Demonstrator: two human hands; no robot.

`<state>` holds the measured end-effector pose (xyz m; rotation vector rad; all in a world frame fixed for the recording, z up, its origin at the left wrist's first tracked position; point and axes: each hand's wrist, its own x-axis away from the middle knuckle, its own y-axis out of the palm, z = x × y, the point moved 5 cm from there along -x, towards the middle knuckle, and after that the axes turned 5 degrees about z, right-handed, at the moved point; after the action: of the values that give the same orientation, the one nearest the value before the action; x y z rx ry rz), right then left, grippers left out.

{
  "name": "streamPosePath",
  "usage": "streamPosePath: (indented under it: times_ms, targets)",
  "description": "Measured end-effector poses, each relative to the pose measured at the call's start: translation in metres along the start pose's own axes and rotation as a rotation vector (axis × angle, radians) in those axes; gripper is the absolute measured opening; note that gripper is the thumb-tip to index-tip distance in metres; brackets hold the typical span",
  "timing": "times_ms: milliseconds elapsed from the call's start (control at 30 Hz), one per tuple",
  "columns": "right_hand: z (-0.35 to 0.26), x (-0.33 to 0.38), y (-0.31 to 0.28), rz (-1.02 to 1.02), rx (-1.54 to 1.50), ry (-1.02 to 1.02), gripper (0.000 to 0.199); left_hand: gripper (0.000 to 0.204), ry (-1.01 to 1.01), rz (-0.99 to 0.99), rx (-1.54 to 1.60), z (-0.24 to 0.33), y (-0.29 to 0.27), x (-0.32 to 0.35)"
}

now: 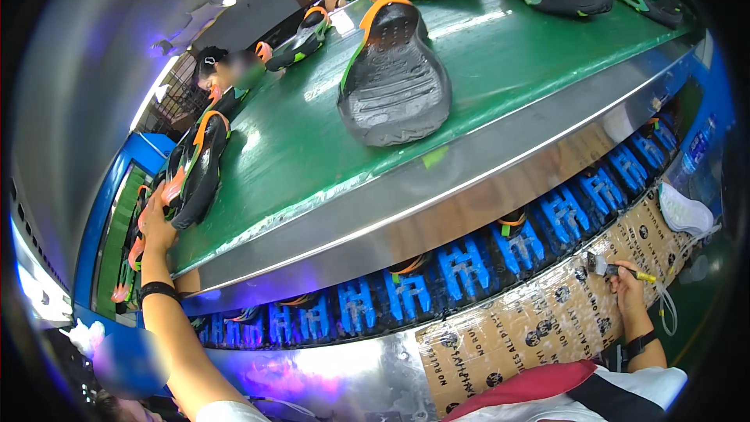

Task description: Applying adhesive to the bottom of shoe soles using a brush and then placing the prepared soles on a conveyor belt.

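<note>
- A long green surface (281, 156) is stretching across the scene, carrying dark shoes trimmed in orange, coral and green.
- A row of blue clamps (463, 270) is running beneath its metal edge.
- A cardboard sheet (539, 320) is lying below the clamps at right, showing dark capital lettering and round emblems.
- A grey-black shoe with an orange band (394, 94) is resting on the middle of the surface, apart from both hands.
- A coral-trimmed shoe (199, 180) is lying at the surface's left end.
- The left hand (158, 227) is touching its coral part; how far the fingers are closing cannot be told.
- The right hand (627, 289) is hovering over the cardboard, fingers curling around a yellow-handled brush (609, 269).
</note>
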<state>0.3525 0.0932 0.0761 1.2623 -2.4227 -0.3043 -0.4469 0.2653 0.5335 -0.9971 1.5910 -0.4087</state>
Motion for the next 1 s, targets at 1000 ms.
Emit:
streamPosePath:
  times_ms: [1000]
  targets:
    - [-0.009,0.004,0.014,-0.266,-0.107,0.034,0.023,0.039,-0.763,1.498,0.621,0.136,-0.3,0.247]
